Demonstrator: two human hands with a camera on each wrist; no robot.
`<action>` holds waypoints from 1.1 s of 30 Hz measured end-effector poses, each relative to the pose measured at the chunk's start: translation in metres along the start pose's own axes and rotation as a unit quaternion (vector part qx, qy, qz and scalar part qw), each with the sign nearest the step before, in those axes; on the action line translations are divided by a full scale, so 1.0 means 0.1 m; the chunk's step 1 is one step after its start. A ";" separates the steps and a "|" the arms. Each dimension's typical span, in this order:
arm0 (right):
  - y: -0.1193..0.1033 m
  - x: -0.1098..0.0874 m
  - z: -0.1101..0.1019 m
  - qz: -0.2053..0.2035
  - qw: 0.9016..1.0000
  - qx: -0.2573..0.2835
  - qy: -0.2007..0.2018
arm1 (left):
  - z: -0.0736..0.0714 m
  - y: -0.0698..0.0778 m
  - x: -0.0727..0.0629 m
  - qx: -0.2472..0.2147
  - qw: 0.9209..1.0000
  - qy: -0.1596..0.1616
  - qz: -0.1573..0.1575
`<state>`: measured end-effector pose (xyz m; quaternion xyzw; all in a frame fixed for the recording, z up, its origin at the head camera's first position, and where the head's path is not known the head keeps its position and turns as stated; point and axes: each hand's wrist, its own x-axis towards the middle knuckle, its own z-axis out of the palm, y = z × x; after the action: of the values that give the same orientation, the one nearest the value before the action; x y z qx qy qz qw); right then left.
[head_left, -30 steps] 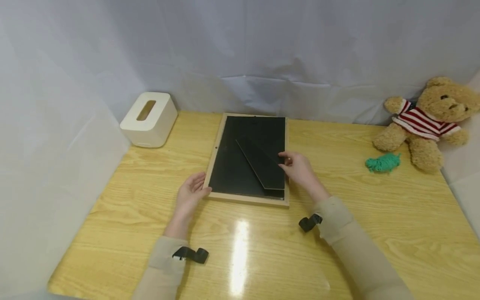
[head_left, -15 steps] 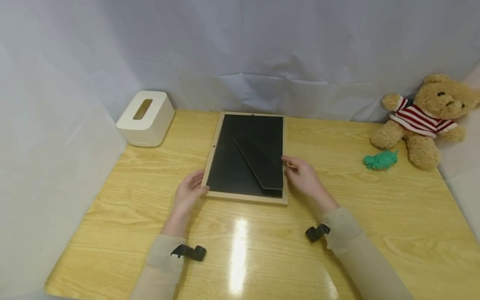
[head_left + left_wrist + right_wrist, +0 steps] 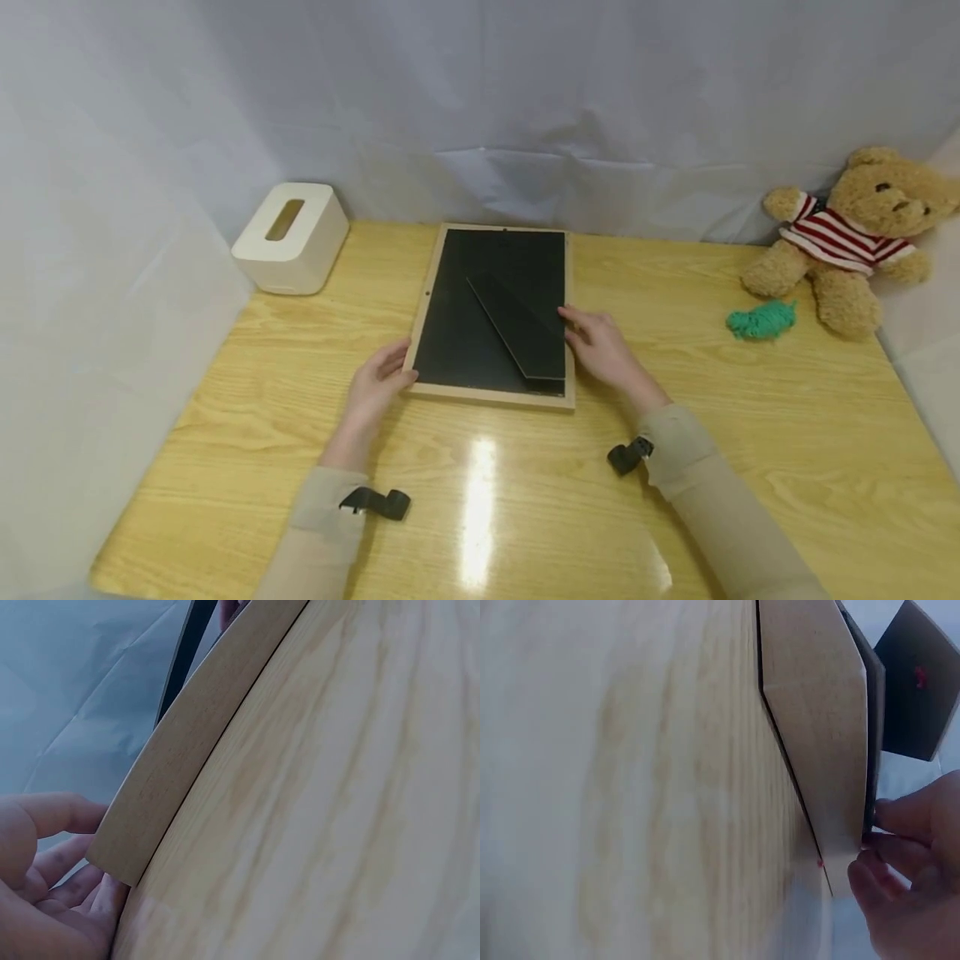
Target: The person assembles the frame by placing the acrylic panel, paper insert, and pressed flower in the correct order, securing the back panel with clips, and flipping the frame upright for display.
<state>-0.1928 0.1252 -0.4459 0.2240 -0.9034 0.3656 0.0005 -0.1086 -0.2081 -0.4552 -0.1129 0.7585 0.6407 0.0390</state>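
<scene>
A picture frame (image 3: 487, 397) with a light wooden rim lies back side up on the table, its black backing board (image 3: 465, 350) showing. The black easel stand (image 3: 528, 342) on that board is tilted up a little. At the near left corner my left hand (image 3: 373, 390) grips the rim, thumb on top and the other fingers along the outer side. My right hand (image 3: 603, 350) holds the right edge beside the stand. In the right wrist view, the fingertips (image 3: 889, 817) of that hand pinch close at the dark board's edge above the wooden side.
A white tissue box (image 3: 288, 242) stands at the back left of the wooden table (image 3: 300, 400). At the back right sits a teddy bear (image 3: 847, 242) in a striped shirt, with a green yarn bundle (image 3: 761, 320) before it. Grey-white sheeting (image 3: 525, 100) hangs behind.
My right hand has come off the stand's right side, moved out to the right, then back onto the frame's right edge. The left hand keeps its hold at the corner.
</scene>
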 end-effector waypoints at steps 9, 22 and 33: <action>-0.03 0.05 0.00 -0.055 0.991 -0.119 -0.032 | -0.01 0.04 -0.04 -0.011 1.000 -0.003 -0.003; -0.08 0.17 -0.08 -0.052 0.981 -0.154 -0.104 | -0.02 0.05 0.00 0.037 0.998 -0.040 0.028; -0.09 0.29 -0.09 -0.061 0.977 -0.184 -0.084 | -0.07 0.30 0.32 0.301 0.939 -0.140 0.086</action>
<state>-0.2165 0.1140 -0.4282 0.3044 -0.9368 0.1723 -0.0116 -0.1457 -0.2140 -0.4315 0.0607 0.9095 0.3929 0.1218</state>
